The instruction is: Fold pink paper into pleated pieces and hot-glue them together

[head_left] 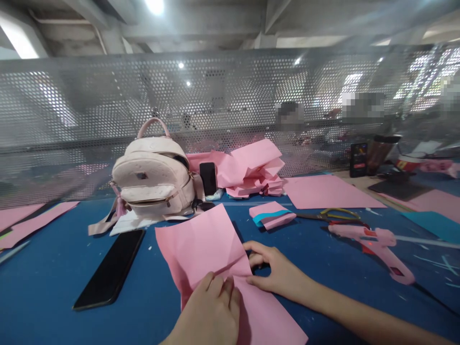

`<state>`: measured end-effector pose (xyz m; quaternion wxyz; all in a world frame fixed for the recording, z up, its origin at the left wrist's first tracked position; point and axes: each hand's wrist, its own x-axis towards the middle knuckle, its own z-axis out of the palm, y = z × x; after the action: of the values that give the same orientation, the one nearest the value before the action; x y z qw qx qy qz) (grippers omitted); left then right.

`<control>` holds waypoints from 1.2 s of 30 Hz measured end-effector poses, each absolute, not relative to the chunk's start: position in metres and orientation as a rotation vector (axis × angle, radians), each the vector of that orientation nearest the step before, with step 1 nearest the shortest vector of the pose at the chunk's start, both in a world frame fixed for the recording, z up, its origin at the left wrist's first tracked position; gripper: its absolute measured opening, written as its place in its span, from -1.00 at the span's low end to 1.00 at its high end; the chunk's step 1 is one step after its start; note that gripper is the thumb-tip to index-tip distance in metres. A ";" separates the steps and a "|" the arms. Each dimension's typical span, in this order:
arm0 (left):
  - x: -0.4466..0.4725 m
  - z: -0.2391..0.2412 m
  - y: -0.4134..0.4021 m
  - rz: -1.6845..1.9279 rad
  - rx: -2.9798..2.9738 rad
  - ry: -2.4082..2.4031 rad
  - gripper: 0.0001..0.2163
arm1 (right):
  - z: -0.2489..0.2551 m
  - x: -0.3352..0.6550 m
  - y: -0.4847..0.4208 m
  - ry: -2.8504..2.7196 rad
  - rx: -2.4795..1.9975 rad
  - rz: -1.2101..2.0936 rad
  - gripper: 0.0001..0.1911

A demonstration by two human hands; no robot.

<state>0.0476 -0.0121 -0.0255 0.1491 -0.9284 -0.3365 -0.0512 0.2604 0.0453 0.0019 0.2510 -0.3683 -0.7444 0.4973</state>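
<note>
A creased sheet of pink paper point(204, 244) lies in front of me on the blue tabletop, its far part raised from a fold across the middle. My left hand point(212, 306) presses on the paper near that fold, fingers bent and close together, the thumb hidden. At the right edge of the sheet, my right hand point(266, 268) curls its thumb and fingers around the paper's side. Just beyond sits a small folded pink paper piece with a blue band point(273, 214).
To the right lie scissors point(330, 215) and a pink hot glue gun point(373, 244) with a cord. A black phone point(111, 268) lies at left. A cream backpack point(154, 177), an upright phone point(208, 178) and crumpled pink paper point(251, 167) stand before a perforated metal screen point(233, 91).
</note>
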 end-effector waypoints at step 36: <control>0.050 -0.007 -0.010 -0.129 -2.707 -0.962 -0.76 | 0.012 0.275 0.037 -2.603 -0.975 0.799 -0.19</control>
<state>0.0499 -0.0100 -0.0075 0.1323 -0.9330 -0.3316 -0.0445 0.2753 0.0369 0.0122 0.1246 -0.3345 -0.8930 0.2740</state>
